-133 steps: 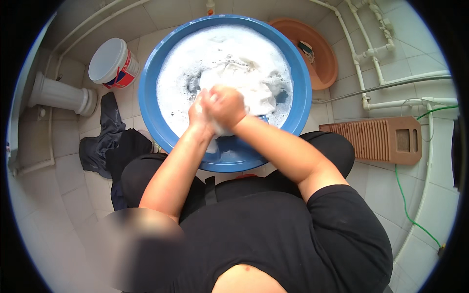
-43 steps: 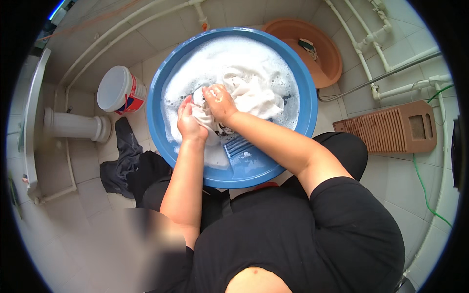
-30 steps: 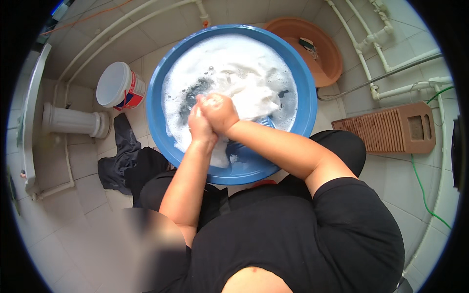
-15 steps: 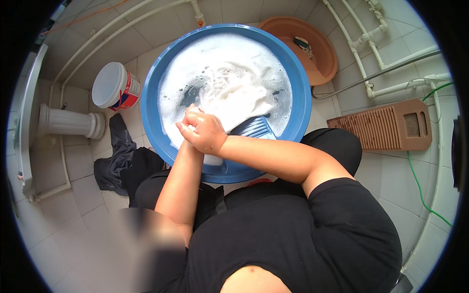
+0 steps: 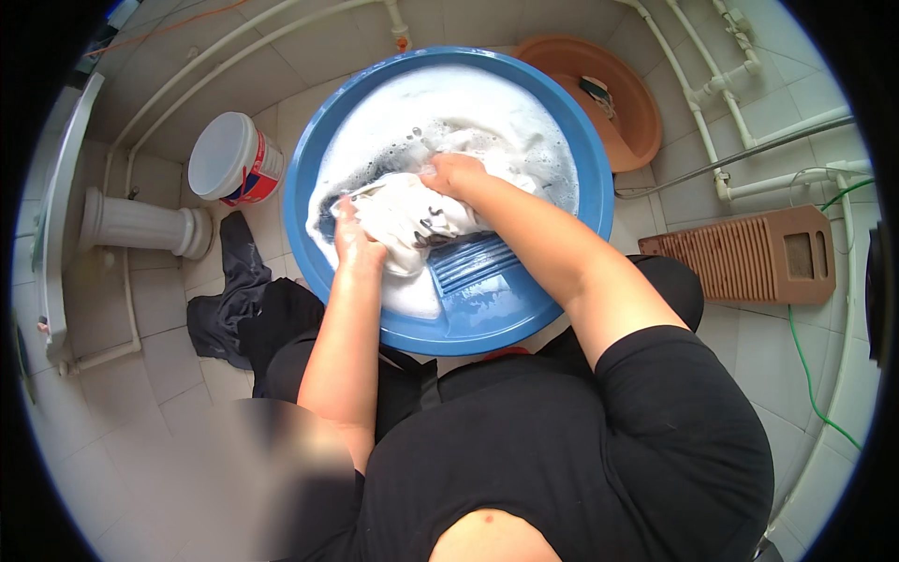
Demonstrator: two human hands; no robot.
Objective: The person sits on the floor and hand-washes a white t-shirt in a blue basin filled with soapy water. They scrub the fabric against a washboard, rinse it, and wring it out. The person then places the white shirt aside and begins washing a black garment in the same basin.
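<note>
A wet white garment (image 5: pixel 412 217) with dark printed marks lies bunched in a large blue tub (image 5: pixel 592 140) of foamy water. Its lower edge rests by the blue ridged washboard (image 5: pixel 473 264) at the tub's near side. My left hand (image 5: pixel 357 245) grips the garment's left edge, with part of the fingers hidden behind cloth. Farther in and to the right, my right hand (image 5: pixel 454 175) is closed on the garment's upper part, fingertips sunk in the folds. White suds (image 5: pixel 468 94) cover most of the water.
A white bucket (image 5: pixel 217 159) and dark cloth (image 5: pixel 229 295) are on the tiled floor at left. Behind the tub at right sits a brown basin (image 5: pixel 641 112) with a brush-like object in it. A brown washboard (image 5: pixel 740 258) leans by white pipes (image 5: pixel 787 183) at right.
My hands, clasped together on the cloth at the tub's near left, have come apart. The right moved away and rightward; the garment is spread between them, showing dark marks and more of the ridges.
</note>
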